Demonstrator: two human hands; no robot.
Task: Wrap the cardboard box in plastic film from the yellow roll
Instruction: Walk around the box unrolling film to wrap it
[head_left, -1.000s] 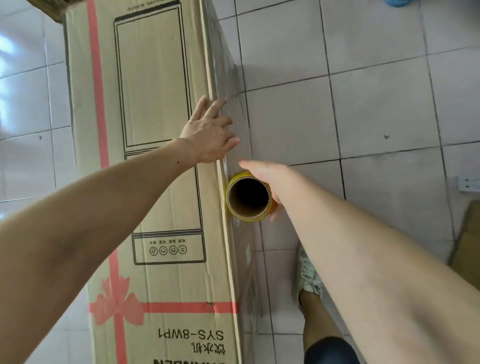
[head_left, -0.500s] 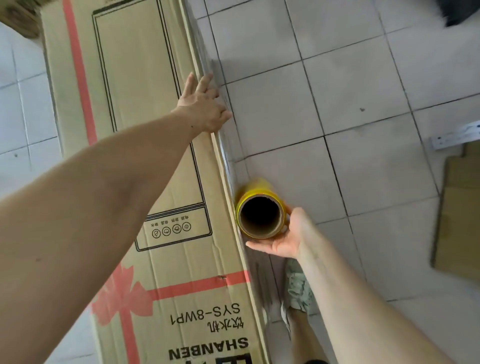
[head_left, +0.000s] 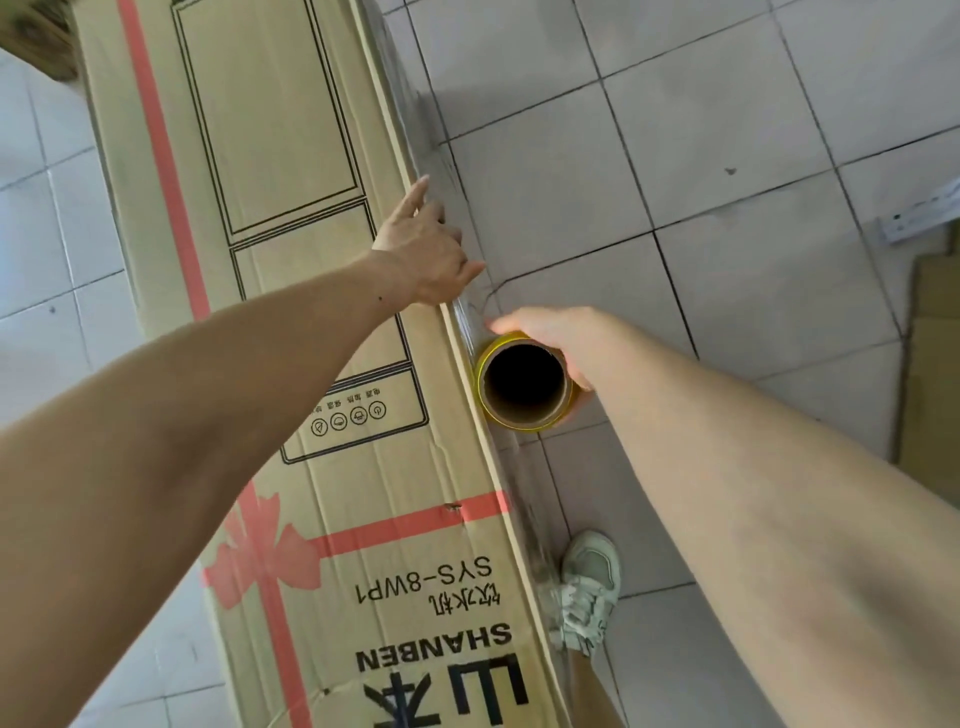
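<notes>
A tall cardboard box (head_left: 291, 218) with red ribbon print and black lettering lies below me, filling the left half of the view. My left hand (head_left: 423, 249) rests flat on its right top edge, fingers spread over the corner. The yellow roll (head_left: 524, 382) stands on end against the box's right side, its hollow cardboard core facing me. My right hand (head_left: 556, 338) grips the roll from behind and above. Clear plastic film (head_left: 467, 317) lies shiny along the box's right side, between my left hand and the roll.
White floor tiles (head_left: 727, 156) spread to the right of the box. My shoe (head_left: 589, 587) stands close to the box's lower right side. Flat cardboard sheets (head_left: 935, 364) lie at the right edge, with a white strip (head_left: 919, 213) above them.
My right hand shifted from under the roll to over its top. The roll stays against the box's side. My left hand slid nearer along the edge, towards the roll.
</notes>
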